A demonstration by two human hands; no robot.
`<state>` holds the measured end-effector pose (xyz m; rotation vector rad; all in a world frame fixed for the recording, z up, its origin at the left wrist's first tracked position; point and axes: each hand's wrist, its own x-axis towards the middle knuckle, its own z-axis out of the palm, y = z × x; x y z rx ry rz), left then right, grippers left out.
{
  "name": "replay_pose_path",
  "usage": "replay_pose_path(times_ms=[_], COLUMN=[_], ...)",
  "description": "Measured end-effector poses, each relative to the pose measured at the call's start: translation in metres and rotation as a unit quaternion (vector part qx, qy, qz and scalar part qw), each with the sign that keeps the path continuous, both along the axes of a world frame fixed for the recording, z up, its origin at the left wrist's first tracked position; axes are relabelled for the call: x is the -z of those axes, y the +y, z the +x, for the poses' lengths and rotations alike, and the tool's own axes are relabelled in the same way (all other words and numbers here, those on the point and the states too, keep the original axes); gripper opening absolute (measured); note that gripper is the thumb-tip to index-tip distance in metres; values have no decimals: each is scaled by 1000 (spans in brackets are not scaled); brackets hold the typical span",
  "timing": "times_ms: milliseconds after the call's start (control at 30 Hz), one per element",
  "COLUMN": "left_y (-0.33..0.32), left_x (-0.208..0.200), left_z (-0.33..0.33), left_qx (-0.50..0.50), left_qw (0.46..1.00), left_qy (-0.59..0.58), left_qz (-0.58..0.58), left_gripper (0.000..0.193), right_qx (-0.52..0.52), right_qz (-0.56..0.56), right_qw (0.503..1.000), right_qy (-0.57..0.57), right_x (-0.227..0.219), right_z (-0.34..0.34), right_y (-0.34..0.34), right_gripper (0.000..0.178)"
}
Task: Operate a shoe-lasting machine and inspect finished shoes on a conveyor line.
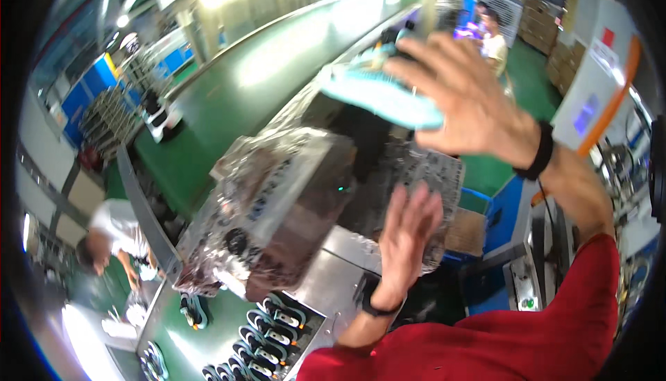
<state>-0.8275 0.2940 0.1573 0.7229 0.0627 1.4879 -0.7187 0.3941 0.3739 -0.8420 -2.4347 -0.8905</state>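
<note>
Up at the upper right, my right hand (461,100) is closed around one end of a pale-blue shoe (378,95), which is tilted and smeared by motion. Lower down, my left hand (408,232) holds nothing, its fingers stretched out and slightly blurred. It hovers over a dark, foil-edged part of a machine (361,204). Crinkled silver foil (257,207) wraps the machine body left of my hands. Both of my wrists carry dark bands.
A long green conveyor belt (257,82) runs away behind the machine, with a black-and-white shoe (161,119) on it. Several shoes (260,339) stand in rows at the lower left. One person (118,235) works at the left, others farther off. A blue crate (479,204) sits at right.
</note>
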Motion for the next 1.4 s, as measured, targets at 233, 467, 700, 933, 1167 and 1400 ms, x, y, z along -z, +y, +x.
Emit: replay_pose_path(times_ms=[233,467,700,933,1167,1400], left_y=[20,-55,-201,-320,-377,-380], left_x=[-36,-14,8,55,116,167], left_z=[129,272,421,584,780,860], left_qx=[70,251,386,552,339,192], left_qw=[993,959,865,706,637,580], left_qy=[-44,107,320,423,582,697], left_qz=[-87,-77,14,134,375,376], left_gripper=[51,48,40,54,72,80], right_qx=[135,179,260,483,510,565], right_qz=[-178,-350,-40,168,282,322], right_qw=[967,631,571,509,337,289], right_qy=[123,669,778,693,739,703], right_x=[59,121,214,265,253,261], right_z=[126,302,400,470,479,483], right_y=[-161,-251,-428,-632,-702,-716], right_gripper=[76,77,65,64,65,62])
